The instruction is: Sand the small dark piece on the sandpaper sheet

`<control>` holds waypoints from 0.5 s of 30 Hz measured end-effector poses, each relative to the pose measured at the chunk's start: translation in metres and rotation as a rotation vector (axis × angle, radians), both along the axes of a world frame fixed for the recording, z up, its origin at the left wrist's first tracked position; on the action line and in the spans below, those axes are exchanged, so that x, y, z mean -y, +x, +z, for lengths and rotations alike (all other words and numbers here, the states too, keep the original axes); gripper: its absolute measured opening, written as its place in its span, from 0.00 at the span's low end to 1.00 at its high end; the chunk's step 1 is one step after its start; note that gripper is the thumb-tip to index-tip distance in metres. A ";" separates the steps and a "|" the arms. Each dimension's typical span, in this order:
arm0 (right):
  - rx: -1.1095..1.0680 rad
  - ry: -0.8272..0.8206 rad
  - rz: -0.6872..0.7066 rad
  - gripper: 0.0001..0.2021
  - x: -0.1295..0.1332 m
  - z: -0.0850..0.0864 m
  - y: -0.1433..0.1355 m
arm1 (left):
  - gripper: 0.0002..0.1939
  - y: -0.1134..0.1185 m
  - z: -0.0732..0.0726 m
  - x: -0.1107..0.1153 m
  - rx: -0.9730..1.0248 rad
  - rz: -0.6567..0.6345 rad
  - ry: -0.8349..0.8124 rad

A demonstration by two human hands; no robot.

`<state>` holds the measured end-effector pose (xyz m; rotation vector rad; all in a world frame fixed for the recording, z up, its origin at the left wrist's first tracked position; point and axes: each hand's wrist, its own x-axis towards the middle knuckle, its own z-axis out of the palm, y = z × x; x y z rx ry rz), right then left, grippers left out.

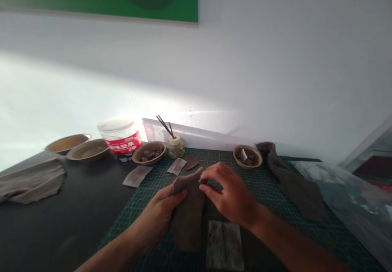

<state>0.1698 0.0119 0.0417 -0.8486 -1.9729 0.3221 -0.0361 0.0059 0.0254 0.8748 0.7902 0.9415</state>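
Note:
My left hand (162, 208) grips a brown piece of cloth (188, 227) near its upper left edge, thumb on the front. The cloth hangs down above the green cutting mat (260, 200). At its upper right edge my right hand (228, 190) is closed in a pinch; what lies between the fingertips is too small and dark to make out. Below the hands a mottled greyish rectangular piece (225, 245) lies on the mat. Two small patches, one pale (177, 166) and one brown (191, 161), lie just beyond the cloth.
A bowl of brown scraps (150, 159), a red-labelled tub (121, 135) and a reed diffuser (175, 147) stand at the back. Another small bowl (246, 165) is behind my right hand. Dark cloth (300, 192) and plastic sheeting (355, 198) lie right; grey cloth (36, 180) lies left.

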 end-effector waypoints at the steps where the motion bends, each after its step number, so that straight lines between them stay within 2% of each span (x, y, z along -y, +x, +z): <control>1: 0.017 0.020 0.040 0.06 0.003 -0.001 -0.003 | 0.24 0.000 0.000 0.000 0.014 0.004 -0.011; 4: 0.066 0.042 0.088 0.04 0.004 -0.006 -0.010 | 0.25 0.000 -0.002 0.001 0.036 -0.010 -0.041; 10: 0.045 -0.029 0.031 0.09 -0.013 -0.016 0.001 | 0.21 0.001 -0.012 -0.003 0.049 -0.051 -0.068; 12: 0.029 -0.026 0.010 0.08 -0.011 -0.015 0.002 | 0.21 0.002 -0.012 -0.005 0.059 -0.044 -0.063; 15: 0.071 0.050 0.061 0.05 -0.002 -0.013 -0.003 | 0.23 0.002 -0.011 -0.004 0.061 -0.044 -0.054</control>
